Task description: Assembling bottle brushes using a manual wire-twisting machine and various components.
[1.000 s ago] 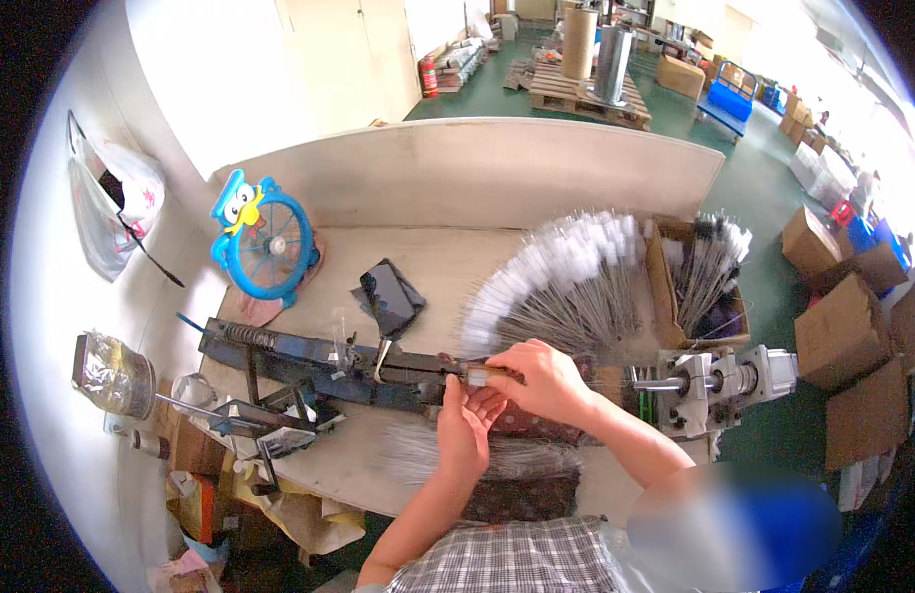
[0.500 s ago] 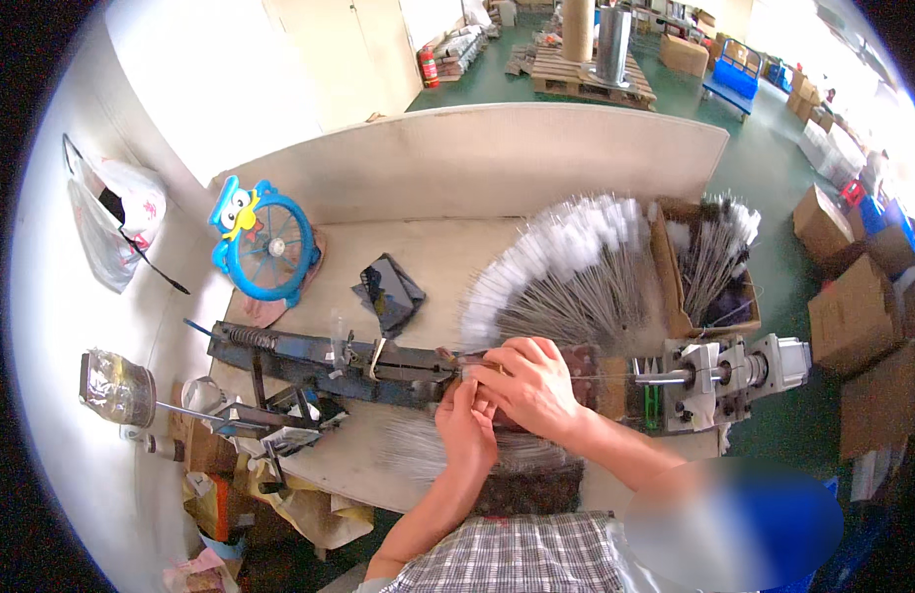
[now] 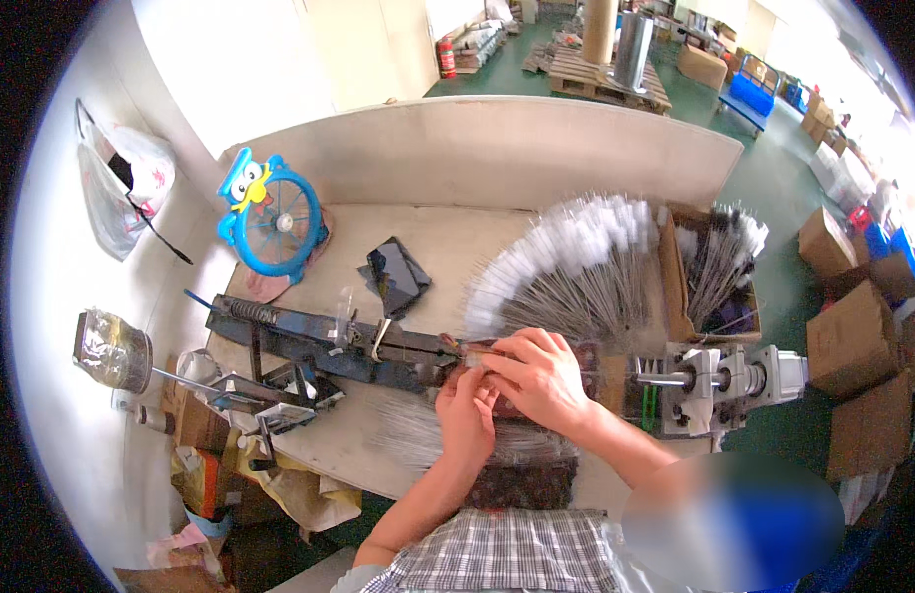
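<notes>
My left hand [image 3: 466, 420] and my right hand [image 3: 538, 381] meet at the right end of a long dark metal bar fixture [image 3: 403, 348]. Both have their fingertips pinched together, and what they hold is too small and covered to make out. Below them lies a bundle of thin wire pieces [image 3: 408, 435], partly behind my left forearm. Beyond my right hand, white-bristled wire brushes [image 3: 586, 262] are spread like a fan on the table. To its right stands a motor-driven shaft unit [image 3: 709, 381] with pale metal blocks.
A cardboard box [image 3: 678, 287] of more wire brushes stands at the table's right. Further left are a dark flat object [image 3: 398, 277] and a blue duck-shaped fan [image 3: 279, 222]. A crank-like metal frame [image 3: 269, 395] sticks out at the near left. A low panel [image 3: 497, 148] borders the far edge.
The whole view has shifted slightly. Both hands stay together at the bar's end, still pinched, with only small finger movements; the right hand's fingers sit slightly further from the left.
</notes>
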The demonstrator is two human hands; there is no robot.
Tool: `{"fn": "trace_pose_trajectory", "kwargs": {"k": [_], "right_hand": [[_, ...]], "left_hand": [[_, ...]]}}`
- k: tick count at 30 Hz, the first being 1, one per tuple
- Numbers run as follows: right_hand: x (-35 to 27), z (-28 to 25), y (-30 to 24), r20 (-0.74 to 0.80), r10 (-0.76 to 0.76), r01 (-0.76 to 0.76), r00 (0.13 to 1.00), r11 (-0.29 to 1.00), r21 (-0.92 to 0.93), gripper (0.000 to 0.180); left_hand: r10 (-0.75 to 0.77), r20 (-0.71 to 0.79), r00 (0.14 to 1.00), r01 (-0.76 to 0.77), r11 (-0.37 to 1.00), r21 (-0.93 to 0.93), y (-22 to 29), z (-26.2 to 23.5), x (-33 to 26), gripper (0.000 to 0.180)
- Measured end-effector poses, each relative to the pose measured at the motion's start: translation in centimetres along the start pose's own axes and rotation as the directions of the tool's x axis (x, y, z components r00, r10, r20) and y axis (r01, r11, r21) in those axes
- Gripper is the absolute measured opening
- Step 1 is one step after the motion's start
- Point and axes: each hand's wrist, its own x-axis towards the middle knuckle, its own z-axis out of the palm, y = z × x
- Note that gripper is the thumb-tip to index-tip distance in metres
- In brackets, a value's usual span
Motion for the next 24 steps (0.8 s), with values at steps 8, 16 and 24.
{"fn": "trace_pose_trajectory", "kwargs": {"k": [8, 16, 24], "right_hand": [[0.3, 0.3, -0.5, -0.064, 0.029, -0.028, 0.998, 1.0, 0.009, 0.028], [0.0, 0.0, -0.7, -0.101, 0.072, -0.077, 0.992, 0.996, -0.05, 0.029], [-0.2, -0.2, -0.5, -0.058, 0.019, -0.024, 0.998, 0.997, -0.075, 0.024]], "left_hand": [[-0.063, -0.008, 0.998, 0.062, 0.993, -0.104, -0.1, -0.4, 0.2, 0.01], [-0.007, 0.05, 0.999, 0.01, 0.998, -0.058, -0.5, -0.7, 0.3, 0.003], [-0.002, 0.037, 0.999, 0.004, 0.999, -0.033, -0.5, -0.9, 0.4, 0.004]]}}
